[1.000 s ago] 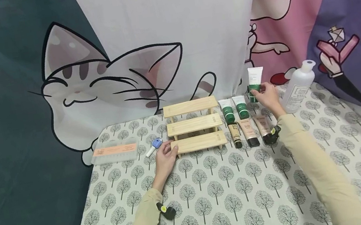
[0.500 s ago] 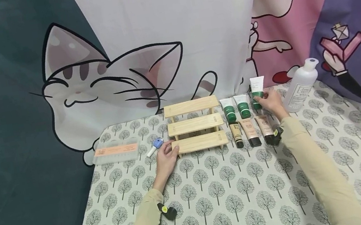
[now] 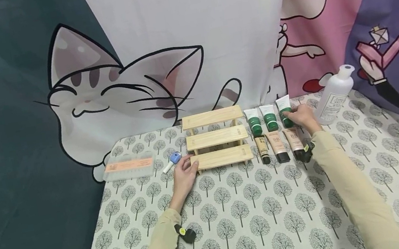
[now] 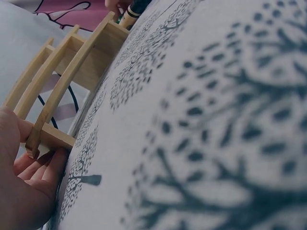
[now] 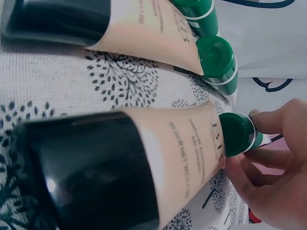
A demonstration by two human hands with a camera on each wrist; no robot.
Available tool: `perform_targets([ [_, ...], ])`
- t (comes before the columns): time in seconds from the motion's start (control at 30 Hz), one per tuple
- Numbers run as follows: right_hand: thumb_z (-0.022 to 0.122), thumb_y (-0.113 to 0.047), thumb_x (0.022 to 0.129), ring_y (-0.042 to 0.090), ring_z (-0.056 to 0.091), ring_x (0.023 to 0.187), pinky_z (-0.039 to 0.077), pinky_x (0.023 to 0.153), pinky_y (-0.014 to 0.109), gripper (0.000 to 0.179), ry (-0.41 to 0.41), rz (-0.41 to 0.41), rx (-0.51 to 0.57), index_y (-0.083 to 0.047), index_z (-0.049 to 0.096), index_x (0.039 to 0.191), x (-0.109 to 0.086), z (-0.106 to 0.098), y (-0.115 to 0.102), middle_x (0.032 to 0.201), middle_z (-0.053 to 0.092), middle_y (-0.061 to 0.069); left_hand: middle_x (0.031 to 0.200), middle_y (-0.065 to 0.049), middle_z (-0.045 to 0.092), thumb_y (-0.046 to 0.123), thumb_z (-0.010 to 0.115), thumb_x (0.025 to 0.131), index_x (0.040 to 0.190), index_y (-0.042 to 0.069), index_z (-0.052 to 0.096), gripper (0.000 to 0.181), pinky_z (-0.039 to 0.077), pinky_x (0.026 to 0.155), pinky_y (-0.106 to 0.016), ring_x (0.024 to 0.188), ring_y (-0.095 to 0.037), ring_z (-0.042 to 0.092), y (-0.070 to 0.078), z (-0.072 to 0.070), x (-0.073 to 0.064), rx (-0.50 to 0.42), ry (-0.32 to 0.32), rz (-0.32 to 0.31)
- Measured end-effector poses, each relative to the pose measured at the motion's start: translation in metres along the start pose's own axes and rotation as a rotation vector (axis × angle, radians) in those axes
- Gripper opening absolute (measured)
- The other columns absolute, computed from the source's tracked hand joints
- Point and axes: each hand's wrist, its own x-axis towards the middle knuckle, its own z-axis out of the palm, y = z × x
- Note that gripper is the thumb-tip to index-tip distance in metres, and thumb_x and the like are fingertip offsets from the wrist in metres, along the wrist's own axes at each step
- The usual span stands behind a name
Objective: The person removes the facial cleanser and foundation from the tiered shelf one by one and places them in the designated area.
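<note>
My left hand (image 3: 184,177) grips the left end of the lowest step of a three-tier wooden display stand (image 3: 222,158). In the left wrist view its thumb is above the board (image 4: 67,88) and the fingers are below. On the right, my right hand (image 3: 303,117) pinches a white-and-green squeeze tube (image 3: 283,104) near its green cap, which shows in the right wrist view as a green cap (image 5: 236,134) between thumb and fingers. Two similar tubes lie in line to its left, a nearer tube (image 3: 269,118) and a farther tube (image 3: 253,121).
In front lie two BB cream tubes, one in the middle (image 3: 276,143) and one at right (image 3: 293,141), plus a slim gold tube (image 3: 261,145). A white pump bottle (image 3: 335,94) stands right. Left are a blue-and-white item (image 3: 174,160) and a clear case (image 3: 129,166).
My right hand has lowered the squeeze tube from upright above the cloth into the row beside the other two. My left hand stays on the stand.
</note>
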Motion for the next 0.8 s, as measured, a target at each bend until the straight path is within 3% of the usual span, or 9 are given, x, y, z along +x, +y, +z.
perform_targets([
  [0.17,0.053,-0.037,0.101,0.052,0.051,0.130,0.045,0.112,0.060,0.061,0.002,0.023,-0.017,0.013,0.053,0.137,-0.002,-0.001,0.006,0.139,0.051,0.038,0.131,-0.029,0.064,0.009,0.066,0.097,0.135,-0.004,0.055,0.042,0.058,0.101,-0.039,0.120,-0.043,0.065,-0.022,0.005,0.012,-0.001,0.013,-0.010],
  [0.3,0.050,-0.037,0.103,0.053,0.052,0.127,0.047,0.110,0.060,0.060,0.009,0.010,-0.042,0.014,0.055,0.133,-0.003,0.000,0.009,0.137,0.053,0.039,0.132,-0.024,0.064,0.015,0.067,0.097,0.135,0.003,0.057,0.041,0.058,0.102,-0.039,0.121,-0.039,0.066,-0.025,0.005,0.016,0.029,0.001,-0.031],
  [0.43,0.047,-0.036,0.103,0.052,0.059,0.114,0.053,0.098,0.060,0.057,0.012,-0.009,-0.076,0.015,0.061,0.124,-0.006,-0.001,0.008,0.127,0.058,0.040,0.137,-0.023,0.061,0.018,0.067,0.097,0.138,0.005,0.055,0.045,0.055,0.106,-0.043,0.126,-0.038,0.063,-0.019,0.001,0.018,0.071,-0.032,-0.060],
  [0.5,0.047,-0.037,0.103,0.047,0.061,0.098,0.057,0.083,0.054,0.056,0.010,-0.025,-0.108,0.016,0.064,0.110,-0.008,-0.001,0.006,0.112,0.063,0.038,0.140,-0.024,0.059,0.017,0.065,0.098,0.140,0.003,0.052,0.047,0.054,0.108,-0.044,0.128,-0.039,0.061,-0.015,-0.003,0.019,0.091,-0.050,-0.063],
  [0.63,0.050,-0.038,0.101,0.036,0.056,0.076,0.048,0.059,0.040,0.046,0.024,-0.072,-0.175,0.003,0.055,0.080,-0.009,-0.001,0.000,0.082,0.059,0.025,0.143,-0.023,0.057,0.016,0.062,0.099,0.143,0.001,0.049,0.048,0.052,0.112,-0.044,0.131,-0.039,0.058,-0.003,-0.015,0.019,0.119,-0.077,-0.052],
  [0.73,0.051,-0.038,0.101,0.037,0.054,0.076,0.047,0.060,0.041,0.044,0.034,-0.102,-0.181,-0.001,0.049,0.077,-0.013,-0.005,-0.007,0.080,0.056,0.023,0.147,-0.021,0.053,0.017,0.059,0.101,0.145,0.000,0.047,0.049,0.049,0.114,-0.045,0.135,-0.039,0.054,0.011,-0.028,0.016,0.142,-0.103,-0.029],
  [0.8,0.051,-0.037,0.102,0.045,0.057,0.088,0.052,0.072,0.052,0.047,0.032,-0.130,-0.162,0.008,0.055,0.090,-0.019,-0.009,-0.015,0.093,0.059,0.031,0.150,-0.021,0.050,0.018,0.057,0.102,0.146,0.001,0.045,0.049,0.049,0.114,-0.047,0.138,-0.039,0.052,0.022,-0.036,0.014,0.155,-0.127,-0.017],
])
